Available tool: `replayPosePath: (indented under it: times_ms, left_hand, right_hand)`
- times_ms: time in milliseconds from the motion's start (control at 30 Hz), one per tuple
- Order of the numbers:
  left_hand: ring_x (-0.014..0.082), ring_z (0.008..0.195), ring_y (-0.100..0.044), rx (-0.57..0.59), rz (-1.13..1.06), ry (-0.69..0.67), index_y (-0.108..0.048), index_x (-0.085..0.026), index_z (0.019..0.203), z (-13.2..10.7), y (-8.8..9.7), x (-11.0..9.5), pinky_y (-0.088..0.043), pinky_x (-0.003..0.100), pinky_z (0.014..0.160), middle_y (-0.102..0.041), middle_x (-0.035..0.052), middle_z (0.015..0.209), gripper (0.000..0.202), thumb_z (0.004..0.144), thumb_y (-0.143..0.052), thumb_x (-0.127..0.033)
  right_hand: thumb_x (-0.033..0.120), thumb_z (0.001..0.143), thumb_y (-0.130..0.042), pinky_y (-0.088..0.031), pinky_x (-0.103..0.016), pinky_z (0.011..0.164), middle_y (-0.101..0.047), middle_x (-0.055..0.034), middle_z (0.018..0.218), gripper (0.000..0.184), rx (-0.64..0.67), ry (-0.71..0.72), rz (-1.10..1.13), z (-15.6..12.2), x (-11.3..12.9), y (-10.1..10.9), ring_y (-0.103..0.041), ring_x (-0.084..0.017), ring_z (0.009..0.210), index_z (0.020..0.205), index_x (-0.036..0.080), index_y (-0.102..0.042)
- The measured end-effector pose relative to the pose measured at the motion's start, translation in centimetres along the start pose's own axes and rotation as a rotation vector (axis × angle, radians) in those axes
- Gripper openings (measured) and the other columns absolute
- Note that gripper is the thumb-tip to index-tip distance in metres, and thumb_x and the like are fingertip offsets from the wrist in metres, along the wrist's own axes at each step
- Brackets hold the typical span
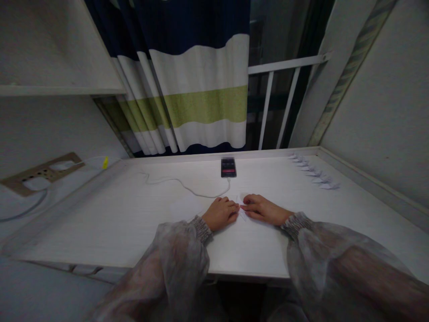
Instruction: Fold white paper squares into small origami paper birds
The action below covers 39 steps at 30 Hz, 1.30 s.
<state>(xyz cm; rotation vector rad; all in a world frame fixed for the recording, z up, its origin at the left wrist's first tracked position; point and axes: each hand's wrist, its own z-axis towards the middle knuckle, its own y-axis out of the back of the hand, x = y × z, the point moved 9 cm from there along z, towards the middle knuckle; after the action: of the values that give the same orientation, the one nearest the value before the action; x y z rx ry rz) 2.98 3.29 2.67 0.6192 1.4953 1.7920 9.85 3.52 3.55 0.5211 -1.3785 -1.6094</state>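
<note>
Left hand (219,213) and right hand (263,209) meet fingertip-to-fingertip (fingers lightly curled).

A small white paper (241,200) lies mostly hidden under the fingertips of the left hand (219,213) and right hand (264,209), so its shape and their grip on it cannot be told. At 12 o'clock the phone (228,167) screen is blurred. At 2 o'clock, a row of white paper pieces (313,176) is too small to make out. The sleeves (181,264) are cut off by the bottom edge.
</note>
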Motion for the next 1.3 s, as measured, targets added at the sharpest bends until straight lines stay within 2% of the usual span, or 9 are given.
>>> replayPosePath:
  times_ms: [300,500,633,733,867,1033,1300]
  left_hand:
    - [0.0161,0.09,-0.05,-0.011,-0.111,0.004,-0.06,-0.02,0.094,0.0,-0.5,1.1,-0.036,0.032,0.08,-0.061,0.0034,0.103,0.021,0.079,-0.048,-0.028]
    - [0.0154,0.091,-0.053,-0.052,-0.221,0.001,-0.062,-0.018,0.085,-0.3,-0.3,1.9,-0.038,0.031,0.081,-0.062,0.0041,0.104,0.02,0.077,-0.052,-0.033]
    - [0.0157,0.091,-0.053,-0.042,-0.209,-0.039,-0.062,-0.017,0.087,-0.3,-0.2,1.6,-0.038,0.031,0.082,-0.062,0.0048,0.104,0.023,0.079,-0.049,-0.034]
    - [0.0159,0.089,-0.053,-0.041,-0.183,-0.054,-0.06,-0.017,0.089,-0.1,-0.1,1.3,-0.038,0.031,0.081,-0.062,0.0051,0.102,0.023,0.08,-0.047,-0.033]
    - [0.0169,0.09,-0.052,-0.033,-0.171,-0.043,-0.057,-0.015,0.096,0.1,-0.2,1.1,-0.038,0.032,0.082,-0.061,0.0075,0.101,0.026,0.08,-0.047,-0.032]
    - [0.0174,0.089,-0.05,-0.033,-0.172,-0.024,-0.053,-0.013,0.104,0.1,-0.2,1.1,-0.038,0.033,0.081,-0.06,0.0088,0.099,0.032,0.08,-0.046,-0.032]
    - [0.0178,0.087,-0.049,-0.02,-0.078,-0.118,-0.055,-0.015,0.107,0.3,-0.2,0.3,-0.037,0.033,0.079,-0.06,0.0073,0.105,0.033,0.083,-0.04,-0.033]
  right_hand:
    - [0.025,0.086,-0.037,-0.041,-0.033,0.092,-0.055,-0.013,0.111,0.032,0.025,-0.038,0.066,-0.9,-1.0,-0.4,-0.05,-0.017,0.105,0.101,0.012,-0.062]
    - [0.022,0.085,-0.037,-0.04,-0.034,0.093,-0.053,-0.0139,0.115,0.03,0.027,-0.027,0.069,-1.3,-0.9,-0.4,-0.048,-0.018,0.107,0.101,0.011,-0.06]
    - [0.024,0.085,-0.039,-0.04,-0.038,0.091,-0.053,-0.0125,0.112,0.031,-0.037,-0.085,0.074,-1.1,-1.2,-0.1,-0.048,-0.019,0.105,0.111,0.014,-0.052]
    - [0.031,0.084,-0.041,-0.04,-0.039,0.089,-0.053,-0.0116,0.11,0.037,-0.033,-0.061,0.045,-0.8,-0.7,-0.2,-0.048,-0.02,0.102,0.118,0.018,-0.048]
    - [0.033,0.083,-0.044,-0.041,-0.039,0.086,-0.054,-0.0125,0.103,0.033,-0.025,-0.023,-0.02,-0.4,-0.1,-0.5,-0.048,-0.021,0.097,0.108,0.017,-0.058]
    - [0.028,0.083,-0.044,-0.043,-0.038,0.085,-0.054,-0.0128,0.103,0.029,-0.065,-0.044,-0.005,-0.4,0.2,-0.1,-0.048,-0.021,0.098,0.103,0.015,-0.059]
    - [0.026,0.083,-0.043,-0.044,-0.037,0.087,-0.057,-0.0126,0.106,0.029,-0.065,-0.042,-0.035,-0.5,0.0,-0.1,-0.05,-0.02,0.101,0.103,0.014,-0.06]
